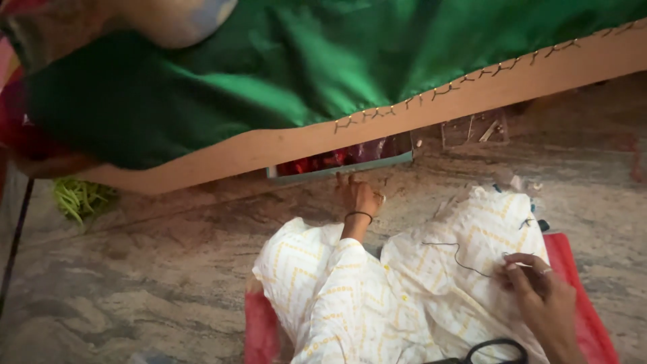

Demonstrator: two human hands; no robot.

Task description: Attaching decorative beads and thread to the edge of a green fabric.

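Observation:
I sit on a red mat (585,296) on a stone floor, with white and yellow patterned cloth over my lap. My left hand (359,197) reaches forward to the floor beside a shallow box (340,165) of red items under the fabric's edge; its fingers are apart and rest on the floor. My right hand (532,278) pinches a needle with dark thread (458,255) that trails across my lap. Green fabric (283,67) with a tan border (431,111) and dark stitching hangs across the top.
A clear plastic box (475,128) lies on the floor beyond the border. A bundle of green threads (81,197) lies at the left. Black scissor handles (495,350) sit at the bottom edge. A dark rod (17,236) slants at the far left.

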